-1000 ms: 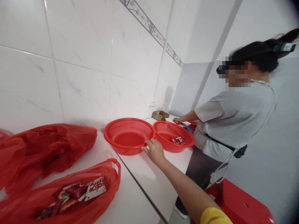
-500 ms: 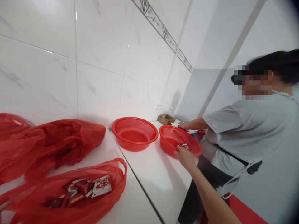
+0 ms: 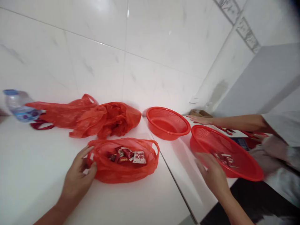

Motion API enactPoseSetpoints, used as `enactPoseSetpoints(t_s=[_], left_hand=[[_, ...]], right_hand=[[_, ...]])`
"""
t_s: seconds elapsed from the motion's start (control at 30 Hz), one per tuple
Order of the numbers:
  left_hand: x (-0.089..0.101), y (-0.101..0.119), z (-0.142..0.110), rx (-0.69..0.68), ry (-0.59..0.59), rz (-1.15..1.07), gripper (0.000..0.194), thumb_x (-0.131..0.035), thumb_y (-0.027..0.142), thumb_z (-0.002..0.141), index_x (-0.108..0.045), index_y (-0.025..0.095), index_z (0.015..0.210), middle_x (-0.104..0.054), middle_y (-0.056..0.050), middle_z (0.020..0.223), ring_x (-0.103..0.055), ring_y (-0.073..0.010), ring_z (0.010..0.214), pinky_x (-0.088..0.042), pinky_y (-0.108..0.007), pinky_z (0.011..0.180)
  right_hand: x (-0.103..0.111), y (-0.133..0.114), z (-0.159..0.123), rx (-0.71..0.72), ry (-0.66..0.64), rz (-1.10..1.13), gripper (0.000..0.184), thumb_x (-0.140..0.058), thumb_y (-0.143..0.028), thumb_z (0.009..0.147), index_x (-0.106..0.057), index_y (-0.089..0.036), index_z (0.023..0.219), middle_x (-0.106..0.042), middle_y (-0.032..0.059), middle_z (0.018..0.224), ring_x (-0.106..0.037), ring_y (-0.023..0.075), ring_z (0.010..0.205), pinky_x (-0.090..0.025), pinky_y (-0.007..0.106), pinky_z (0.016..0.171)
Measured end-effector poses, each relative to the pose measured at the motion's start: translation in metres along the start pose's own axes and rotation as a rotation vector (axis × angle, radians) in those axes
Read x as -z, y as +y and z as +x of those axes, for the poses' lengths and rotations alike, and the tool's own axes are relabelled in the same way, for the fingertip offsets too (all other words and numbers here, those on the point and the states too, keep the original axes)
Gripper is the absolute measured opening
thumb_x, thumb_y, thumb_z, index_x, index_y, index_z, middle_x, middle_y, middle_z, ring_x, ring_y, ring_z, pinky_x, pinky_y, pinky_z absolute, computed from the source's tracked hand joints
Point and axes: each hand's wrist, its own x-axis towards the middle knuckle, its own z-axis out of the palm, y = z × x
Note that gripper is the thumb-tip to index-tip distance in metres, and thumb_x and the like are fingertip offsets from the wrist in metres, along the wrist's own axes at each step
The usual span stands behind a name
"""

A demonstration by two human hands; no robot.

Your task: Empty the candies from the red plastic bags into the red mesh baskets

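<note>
1. An open red plastic carrier bag (image 3: 122, 176) is set on a white counter (image 3: 131, 206), its mouth turned up and small snack packets (image 3: 140, 157) exposed inside, one white with red print.
2. The bag's left end is met by the left hand (image 3: 78, 173); thumb and fingers are parted around it, though whether the plastic is pinched cannot be told.
3. The near rim of a red plastic colander (image 3: 253, 175) is reached by the right hand (image 3: 214, 175), blurred, its thumb spread from the fingers; whether the rim is gripped cannot be told. More packets (image 3: 226, 159) are gathered in that colander.
4. Between bag and cardboard box (image 3: 201, 113), a second red colander (image 3: 161, 133) is placed by the tiled wall (image 3: 98, 62).
5. A co-worker's hand (image 3: 199, 119) is stretched out beside the box.
6. Crumpled red bags (image 3: 117, 120) and a blue-capped bottle (image 3: 17, 107) are lined up behind, at left.
</note>
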Motion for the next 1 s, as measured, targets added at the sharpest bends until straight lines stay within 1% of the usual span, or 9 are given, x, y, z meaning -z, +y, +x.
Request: enactPoseSetpoints(t_s=[0.2,0.33,0.4,0.47,0.53,0.63,0.8,0.9,1.0], left_hand=[[-0.003,0.037,0.025,-0.039,-0.052,-0.03,0.052,-0.057,0.03,0.077,-0.046,0.027,0.128,-0.055,0.003,0.077,-0.048,-0.0126,0.059,-0.044,-0.027,0.059],[0.002,0.071,0.057,-0.041,-0.154,-0.229,0.051,-0.064,0.029,0.071,-0.05,0.024,0.12,-0.061,-0.006,0.111,-0.052,-0.0097,0.059,-0.045,-0.025,0.055],[0.012,0.093,0.07,-0.069,-0.142,-0.385,0.051,-0.067,0.027,0.07,-0.05,0.023,0.118,-0.063,-0.007,0.108,-0.058,-0.0119,0.066,-0.048,-0.026,0.057],[0.025,0.115,0.078,-0.119,-0.066,-0.48,0.05,-0.067,0.025,0.07,-0.05,0.022,0.117,-0.066,-0.005,0.095,-0.062,-0.0144,0.071,-0.051,-0.027,0.062],[0.038,0.134,0.083,-0.168,0.021,-0.486,0.046,-0.067,0.023,0.071,-0.052,0.023,0.114,-0.066,-0.001,0.081,-0.063,-0.0148,0.07,-0.052,-0.028,0.063],[0.052,0.15,0.088,-0.229,0.075,-0.415,0.042,-0.067,0.02,0.07,-0.055,0.022,0.11,-0.063,0.002,0.069,-0.062,-0.0133,0.064,-0.051,-0.025,0.06],[0.071,0.147,0.086,-0.268,0.187,-0.383,0.04,-0.066,0.022,0.071,-0.055,0.023,0.11,-0.063,0.001,0.076,-0.061,-0.0128,0.067,-0.05,-0.024,0.059],[0.086,0.126,0.071,-0.241,0.106,-0.328,0.045,-0.069,0.028,0.071,-0.053,0.023,0.113,-0.063,-0.003,0.092,-0.061,-0.0159,0.08,-0.052,-0.028,0.067],[0.095,0.086,0.049,-0.165,-0.007,-0.225,0.061,-0.071,0.034,0.069,-0.045,0.027,0.124,-0.052,-0.009,0.127,-0.052,-0.0244,0.113,-0.05,-0.036,0.084]], right_hand=[[-0.062,-0.107,0.025,-0.235,-0.439,0.538,0.052,-0.046,-0.051,0.084,-0.044,-0.021,0.127,-0.064,0.0067,0.099,-0.063,0.0159,0.068,-0.049,0.029,0.06],[-0.083,-0.144,0.067,-0.243,-0.613,0.736,0.029,-0.058,-0.046,0.075,-0.058,-0.017,0.078,-0.059,-0.0018,0.066,-0.053,0.0125,0.057,-0.04,0.023,0.051],[-0.074,-0.157,0.092,-0.206,-0.54,0.851,0.028,-0.059,-0.044,0.075,-0.054,-0.017,0.067,-0.054,-0.0043,0.059,-0.049,0.0108,0.054,-0.038,0.023,0.051],[-0.057,-0.168,0.115,-0.178,-0.368,1.022,0.026,-0.059,-0.042,0.077,-0.055,-0.018,0.07,-0.054,-0.0045,0.061,-0.049,0.0103,0.056,-0.038,0.022,0.053],[-0.04,-0.177,0.134,-0.166,-0.217,1.197,0.024,-0.061,-0.041,0.077,-0.055,-0.018,0.071,-0.057,-0.0037,0.063,-0.05,0.0101,0.057,-0.039,0.023,0.055],[-0.024,-0.189,0.154,-0.2,-0.128,1.33,0.024,-0.067,-0.037,0.073,-0.054,-0.018,0.065,-0.056,-0.0032,0.063,-0.049,0.0094,0.057,-0.038,0.022,0.055],[-0.025,-0.197,0.158,-0.171,-0.083,1.497,0.021,-0.064,-0.039,0.076,-0.056,-0.02,0.073,-0.06,0.0004,0.077,-0.057,0.0139,0.074,-0.045,0.026,0.064],[-0.041,-0.183,0.143,-0.12,-0.213,1.484,0.025,-0.064,-0.044,0.077,-0.06,-0.022,0.087,-0.063,0.0058,0.099,-0.058,0.0203,0.097,-0.048,0.032,0.075],[-0.066,-0.158,0.122,-0.079,-0.409,1.468,0.042,-0.063,-0.05,0.077,-0.056,-0.028,0.112,-0.055,0.0081,0.126,-0.051,0.0243,0.116,-0.046,0.039,0.089]])
